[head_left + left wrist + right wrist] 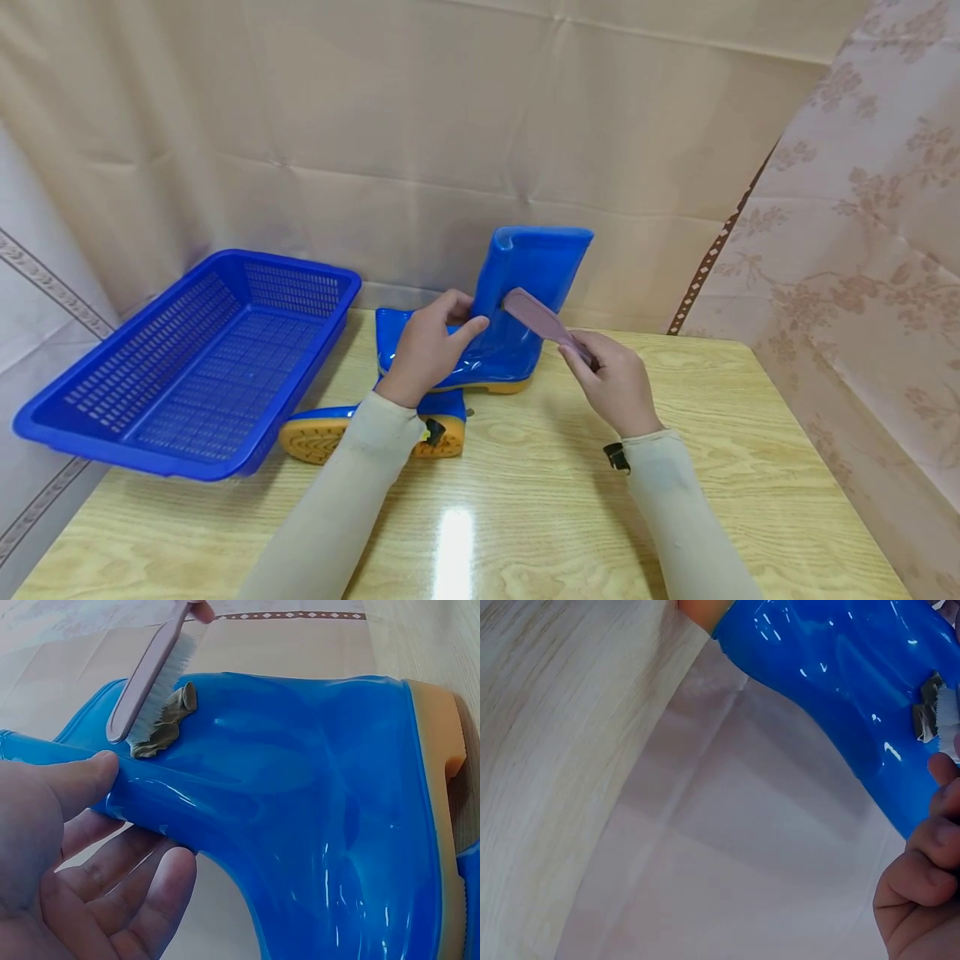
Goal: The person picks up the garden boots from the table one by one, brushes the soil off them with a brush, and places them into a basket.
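— Since that blue boot (525,350) looks like thin, shiny rubber, how would you hang on to it? It's roughly mid-view, shaft tilting toward 1 o'clock. Can't tell if its sole bears on the table (570,517) or on the other boot (315,437), the one lying at 8 o'clock from it. Basket (135,458) is at 9.

— Honestly, I'd guess it's light and pretty bendy up top. There's a fold at the rim, so the shaft probably gives when you push. Sole looks thicker and stiffer. Doesn't strike me as fragile.

— And the grip? Looks to me like the left hand (429,346) has the shaft by its 9 o'clock edge, thumb in front, fingers round the back.

— Yep, and the right hand (617,383) is gripping the handle of the brush (540,318), out at 4 o'clock. Bristles are touching that brownish patch (166,727) on the shaft.

— Slippery, you reckon?

— Probably fine dry, but that gloss would get slick wet. Holding just the edge, it could twist under the brush. I'd grab lower, round the ankle, or spread my fingers behind the patch so the wall doesn't cave in.
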Motion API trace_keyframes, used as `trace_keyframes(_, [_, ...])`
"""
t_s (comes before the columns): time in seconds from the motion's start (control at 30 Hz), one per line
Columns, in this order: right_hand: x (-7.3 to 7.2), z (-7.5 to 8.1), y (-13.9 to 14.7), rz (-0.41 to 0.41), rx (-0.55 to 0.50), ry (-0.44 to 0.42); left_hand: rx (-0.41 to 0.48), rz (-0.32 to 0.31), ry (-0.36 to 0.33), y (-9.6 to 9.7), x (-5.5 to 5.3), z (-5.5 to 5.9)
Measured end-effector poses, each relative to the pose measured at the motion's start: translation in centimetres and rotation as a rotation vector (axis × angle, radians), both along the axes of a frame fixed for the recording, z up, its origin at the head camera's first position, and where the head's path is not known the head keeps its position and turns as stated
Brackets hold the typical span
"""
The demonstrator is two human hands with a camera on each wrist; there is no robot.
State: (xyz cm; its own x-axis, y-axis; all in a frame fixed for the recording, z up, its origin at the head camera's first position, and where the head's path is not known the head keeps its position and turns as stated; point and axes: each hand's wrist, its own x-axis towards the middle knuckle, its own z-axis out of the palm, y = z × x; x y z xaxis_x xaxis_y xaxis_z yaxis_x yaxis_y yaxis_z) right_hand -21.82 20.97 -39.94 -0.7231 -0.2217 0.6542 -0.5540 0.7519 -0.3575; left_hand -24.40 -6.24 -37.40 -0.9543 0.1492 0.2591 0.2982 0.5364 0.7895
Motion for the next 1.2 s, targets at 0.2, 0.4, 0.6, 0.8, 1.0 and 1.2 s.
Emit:
trace_keyframes(0.2, [-0.2,-0.3,0.2,-0.008,-0.012,-0.012,0.009,0.011,-0.005,-0.1,0.0,-0.1])
trace_keyframes(0.4, [-0.2,-0.3,0.2,0.01,-0.021,0.011,0.023,0.003,0.005,-0.1,0.1,0.0])
trace_keyframes(0.6, [0.1,-0.1,0.1,0.051,-0.038,0.045,0.022,0.007,0.026,0.0,0.1,0.0])
trace_keyframes(0.8, [0.1,-0.1,0.1,0.044,-0.029,0.022,0.061,-0.01,0.018,-0.2,-0.1,-0.1])
trace_keyframes(1.0, [0.2,0.0,0.2,-0.017,-0.044,-0.085,0.157,-0.028,-0.056,-0.5,-0.6,-0.4])
trace_keyframes(1.2, [0.2,0.2,0.2,-0.033,-0.04,-0.126,0.228,-0.039,-0.099,-0.8,-1.0,-0.8])
